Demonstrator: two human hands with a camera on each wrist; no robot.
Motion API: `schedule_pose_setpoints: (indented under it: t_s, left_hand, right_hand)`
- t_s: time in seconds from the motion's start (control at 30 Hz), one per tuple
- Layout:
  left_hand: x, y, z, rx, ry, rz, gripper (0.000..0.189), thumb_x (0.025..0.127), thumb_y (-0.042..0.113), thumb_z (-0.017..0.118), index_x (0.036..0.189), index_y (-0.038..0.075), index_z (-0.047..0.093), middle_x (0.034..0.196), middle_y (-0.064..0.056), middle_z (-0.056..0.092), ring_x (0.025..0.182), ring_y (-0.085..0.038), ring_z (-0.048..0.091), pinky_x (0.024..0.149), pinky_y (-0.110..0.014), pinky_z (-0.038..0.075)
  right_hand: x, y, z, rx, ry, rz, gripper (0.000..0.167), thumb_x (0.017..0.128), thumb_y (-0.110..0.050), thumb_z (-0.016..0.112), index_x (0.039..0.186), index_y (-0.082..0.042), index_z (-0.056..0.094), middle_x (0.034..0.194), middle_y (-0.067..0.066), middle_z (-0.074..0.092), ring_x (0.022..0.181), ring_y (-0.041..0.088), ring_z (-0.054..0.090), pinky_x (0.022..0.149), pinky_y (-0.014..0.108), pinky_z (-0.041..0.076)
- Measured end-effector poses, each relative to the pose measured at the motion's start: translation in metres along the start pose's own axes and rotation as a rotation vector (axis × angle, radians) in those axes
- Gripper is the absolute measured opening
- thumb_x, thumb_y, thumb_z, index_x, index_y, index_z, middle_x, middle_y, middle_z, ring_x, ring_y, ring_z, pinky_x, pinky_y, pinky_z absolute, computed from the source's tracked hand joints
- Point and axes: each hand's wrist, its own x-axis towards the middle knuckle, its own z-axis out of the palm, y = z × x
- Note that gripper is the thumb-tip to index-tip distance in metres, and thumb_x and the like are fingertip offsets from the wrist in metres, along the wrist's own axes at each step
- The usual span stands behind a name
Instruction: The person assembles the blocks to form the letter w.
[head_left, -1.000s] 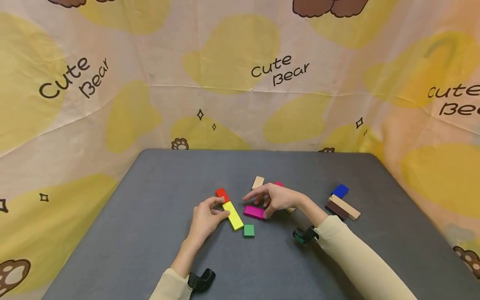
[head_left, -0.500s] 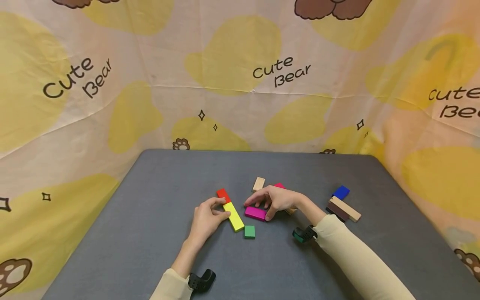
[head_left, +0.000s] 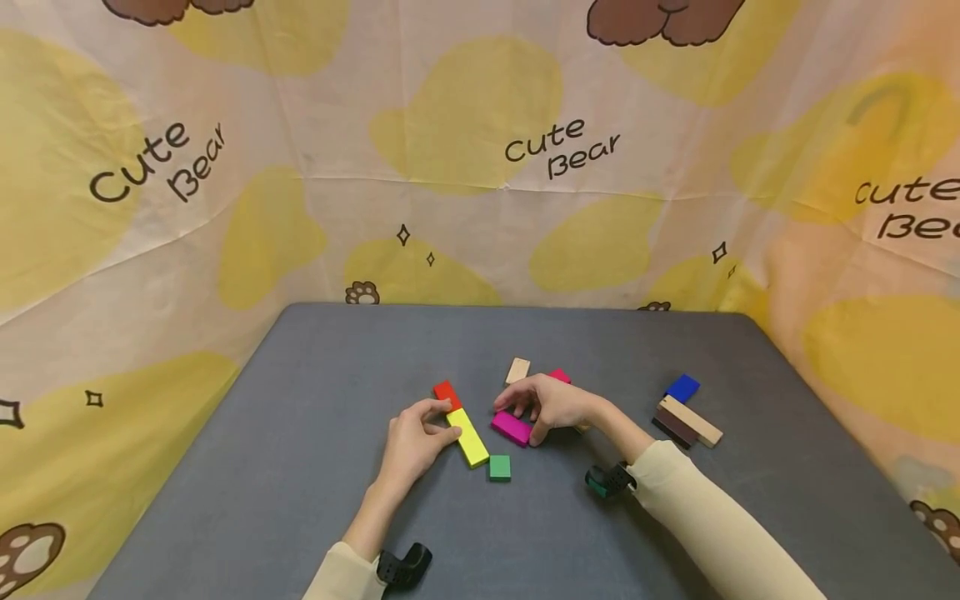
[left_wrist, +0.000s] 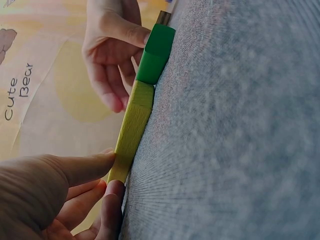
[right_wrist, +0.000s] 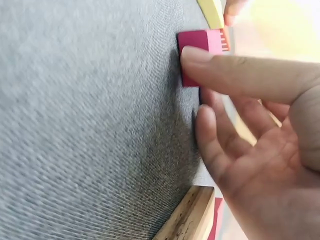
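My left hand pinches the yellow block between thumb and fingers as it lies flat on the table. At its far end sits a red block, in line with it. A green block stands by the near end, its corner close to the yellow one. My right hand holds the magenta block, thumb on the right end and a fingertip at the left. In the right wrist view the thumb covers part of the magenta block; the remaining fingers curve loosely behind.
A plain wooden block lies beyond the right hand, and a pink-red block is partly hidden behind it. To the right are a blue block, a long wooden block and a dark brown block. Grey cloth covers the table.
The magenta block has turned slightly, its right end coming a little nearer, with my right hand shifting slightly along with it. My left hand stays on the yellow block. The head view tilts slightly.
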Motion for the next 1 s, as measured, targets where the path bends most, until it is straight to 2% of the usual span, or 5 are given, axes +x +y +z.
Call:
schedule_pose_setpoints:
  t_s: [0.23,0.37,0.63,0.8,1.0]
  left_hand:
    - [-0.003,-0.002,-0.001,0.002,0.0,0.0,0.038,0.078,0.007,0.084,0.113,0.003,0.071,0.115,-0.013,0.069,0.067,-0.011,0.068,0.066,-0.036,0.054]
    - [-0.003,-0.002,-0.001,-0.002,0.0,-0.002,0.038,0.078,0.007,0.084,0.113,0.003,0.071,0.115,-0.014,0.069,0.067,-0.011,0.068,0.066,-0.035,0.054]
    - [-0.001,-0.002,-0.001,-0.004,-0.001,-0.002,0.039,0.078,0.009,0.084,0.114,0.005,0.071,0.116,-0.013,0.069,0.067,-0.01,0.068,0.066,-0.036,0.054]
    - [0.0,-0.003,-0.001,-0.007,-0.002,0.004,0.039,0.078,0.009,0.084,0.114,0.005,0.071,0.115,-0.013,0.069,0.066,-0.009,0.068,0.067,-0.036,0.054]
    - [-0.003,0.0,-0.001,-0.007,0.001,-0.006,0.038,0.078,0.009,0.084,0.114,0.006,0.071,0.115,-0.012,0.069,0.066,-0.009,0.067,0.066,-0.035,0.053]
  right_hand:
    - [-0.016,-0.007,0.021,-0.037,0.212,0.049,0.07,0.065,0.008,0.084,0.13,0.0,0.058,0.121,0.008,0.06,0.097,0.025,0.057,0.073,0.034,0.052]
    - [-0.026,-0.011,0.037,-0.006,0.371,0.096,0.072,0.063,0.007,0.085,0.13,0.001,0.058,0.123,0.011,0.06,0.101,0.026,0.057,0.077,0.035,0.051]
    - [-0.045,-0.014,0.061,0.191,0.65,0.287,0.071,0.061,0.006,0.089,0.126,-0.004,0.063,0.116,0.004,0.06,0.095,0.023,0.059,0.073,0.035,0.052]
    - [-0.049,-0.016,0.072,0.158,0.719,0.245,0.071,0.057,0.012,0.088,0.122,0.0,0.063,0.114,0.007,0.059,0.079,0.021,0.057,0.062,0.031,0.05]
    - [-0.052,-0.015,0.079,0.115,0.69,0.2,0.07,0.06,0.008,0.089,0.124,-0.001,0.062,0.114,0.009,0.061,0.077,0.019,0.057,0.061,0.029,0.049]
